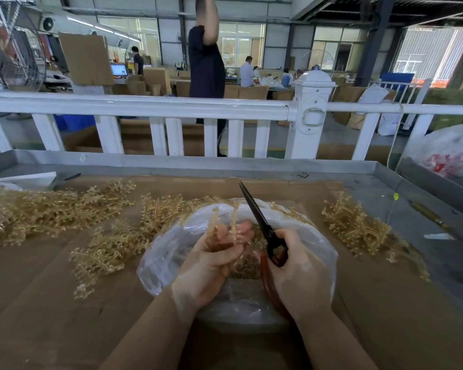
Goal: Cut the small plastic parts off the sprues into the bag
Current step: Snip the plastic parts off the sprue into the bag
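Holding a sprue [219, 231] in curled left hand [211, 260] fingers over the open bag [313, 241] so cut parts drop in, right hand [294, 265] gripping scissors [257, 217], blades shut, pointing 11 o'clock.

Amber sprues [56, 212] lie heaped along the counter's far edge; the clear bag [169, 252], open, holds cut parts [247, 271] near its front edge.
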### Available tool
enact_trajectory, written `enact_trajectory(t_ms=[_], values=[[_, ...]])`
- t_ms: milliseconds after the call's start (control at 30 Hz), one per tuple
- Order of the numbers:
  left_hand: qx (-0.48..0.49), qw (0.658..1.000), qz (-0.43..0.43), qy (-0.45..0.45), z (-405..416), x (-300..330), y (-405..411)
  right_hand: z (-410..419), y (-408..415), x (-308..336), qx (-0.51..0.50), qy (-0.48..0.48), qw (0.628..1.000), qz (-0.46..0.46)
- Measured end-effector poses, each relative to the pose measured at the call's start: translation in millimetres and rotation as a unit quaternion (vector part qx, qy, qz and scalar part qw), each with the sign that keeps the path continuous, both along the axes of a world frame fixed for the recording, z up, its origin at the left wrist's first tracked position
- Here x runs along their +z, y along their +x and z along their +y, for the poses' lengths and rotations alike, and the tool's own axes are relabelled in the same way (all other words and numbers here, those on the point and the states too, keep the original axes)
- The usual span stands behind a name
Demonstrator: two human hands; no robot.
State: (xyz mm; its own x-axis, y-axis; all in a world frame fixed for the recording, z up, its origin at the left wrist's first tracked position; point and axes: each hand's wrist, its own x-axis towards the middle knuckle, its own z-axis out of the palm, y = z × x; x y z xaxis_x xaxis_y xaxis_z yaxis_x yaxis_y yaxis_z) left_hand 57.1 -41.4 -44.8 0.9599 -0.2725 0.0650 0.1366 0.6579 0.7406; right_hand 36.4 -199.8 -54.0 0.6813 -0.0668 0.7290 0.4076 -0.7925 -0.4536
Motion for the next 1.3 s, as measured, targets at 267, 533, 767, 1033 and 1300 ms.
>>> enact_trajectory(t_ms=[267,533,767,1033,1300], values=[[0.038,0.998,-0.006,0.059,-3,-6,1,-1,1,3,-0.025,-0.037,0.999,-0.028],[0.162,0.981,0.087,-0.059,2,-5,11,1,2,-1,-0.007,-0.043,0.999,0.005],[0.175,0.98,0.091,-0.025,-2,-5,10,1,1,3,-0.019,-0.086,0.996,0.009],[0.207,0.975,0.067,0.044,-4,-11,12,-1,10,17,0.006,-0.092,0.994,0.064],[0.228,0.97,0.068,0.047,-7,-14,14,-7,18,19,0.03,-0.077,0.989,0.124]])
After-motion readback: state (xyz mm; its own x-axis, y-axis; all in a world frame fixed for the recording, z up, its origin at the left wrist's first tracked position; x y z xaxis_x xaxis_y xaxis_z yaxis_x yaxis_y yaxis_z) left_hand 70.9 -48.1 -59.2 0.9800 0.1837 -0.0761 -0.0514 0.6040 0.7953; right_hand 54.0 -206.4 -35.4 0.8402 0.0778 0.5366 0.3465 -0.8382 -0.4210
